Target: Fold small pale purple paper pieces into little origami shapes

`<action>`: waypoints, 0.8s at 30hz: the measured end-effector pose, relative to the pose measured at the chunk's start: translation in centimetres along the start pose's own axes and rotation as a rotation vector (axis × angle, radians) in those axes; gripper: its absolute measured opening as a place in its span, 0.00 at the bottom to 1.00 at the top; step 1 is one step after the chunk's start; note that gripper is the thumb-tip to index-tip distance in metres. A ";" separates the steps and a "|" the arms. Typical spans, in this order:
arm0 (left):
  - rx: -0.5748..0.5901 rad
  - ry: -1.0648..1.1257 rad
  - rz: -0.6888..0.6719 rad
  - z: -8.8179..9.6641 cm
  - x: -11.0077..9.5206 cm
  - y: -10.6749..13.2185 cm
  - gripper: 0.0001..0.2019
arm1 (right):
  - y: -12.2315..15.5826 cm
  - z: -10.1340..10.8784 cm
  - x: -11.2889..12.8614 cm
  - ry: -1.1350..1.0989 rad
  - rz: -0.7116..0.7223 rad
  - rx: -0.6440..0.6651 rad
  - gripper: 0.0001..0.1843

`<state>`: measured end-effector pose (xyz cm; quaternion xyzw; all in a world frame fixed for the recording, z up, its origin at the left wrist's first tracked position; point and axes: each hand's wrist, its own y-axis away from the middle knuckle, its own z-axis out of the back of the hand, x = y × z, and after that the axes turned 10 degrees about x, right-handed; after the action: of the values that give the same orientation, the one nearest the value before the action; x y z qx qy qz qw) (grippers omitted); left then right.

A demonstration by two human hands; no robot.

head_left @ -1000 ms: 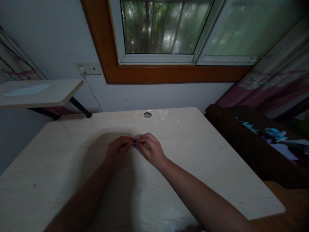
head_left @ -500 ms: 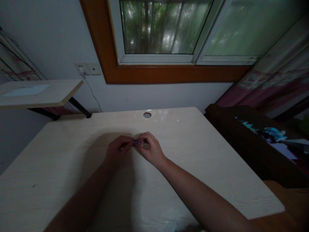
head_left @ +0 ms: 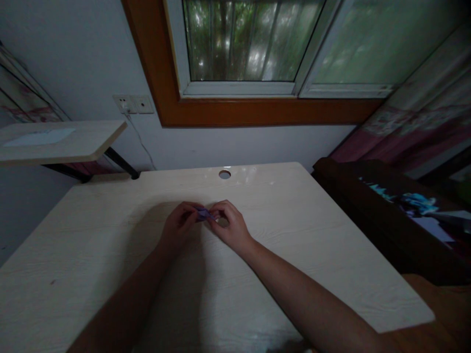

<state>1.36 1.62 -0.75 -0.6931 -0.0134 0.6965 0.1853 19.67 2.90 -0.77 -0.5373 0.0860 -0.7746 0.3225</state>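
Between my two hands is a small purple folded piece (head_left: 203,214), which looks like paper, though its exact shape is partly covered by fingers. My left hand (head_left: 179,224) pinches its left end between thumb and fingertips. At the other end, the thumb and index finger of my right hand (head_left: 231,226) close on its narrow right tip. Both hands are just over the pale wooden desk (head_left: 294,220), near its middle, and the left one casts a shadow on the desktop.
A round cable hole (head_left: 224,174) lies behind my hands near the desk's back edge. A raised shelf (head_left: 84,139) on black legs stands at the left with a paper on it. Dark furniture (head_left: 360,211) with a blue cloth-like item is at the right. A window is ahead.
My left fingers have shifted slightly left and up along the purple piece, so more of it shows between the hands. The right hand stays nearly in place.
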 end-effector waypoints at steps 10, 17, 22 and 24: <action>0.061 -0.120 -0.019 0.1 0.5 -0.2 0.05 | 0.1 0.1 -0.2 0.087 0.005 0.018 0.07; 0.033 -0.406 -0.139 0.3 0.7 -0.4 0.03 | 0.0 0.1 -0.2 0.120 0.027 0.055 0.07; 0.017 -0.362 -0.130 0.3 0.3 -0.3 0.03 | 0.1 0.1 -0.4 0.096 -0.007 0.023 0.06; 0.011 -0.324 -0.116 0.2 0.3 -0.3 0.03 | 0.2 0.0 -0.5 0.072 -0.031 0.000 0.05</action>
<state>1.20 2.01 -0.97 -0.5687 -0.0795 0.7874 0.2243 19.89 3.06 -1.23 -0.5105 0.0892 -0.7982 0.3072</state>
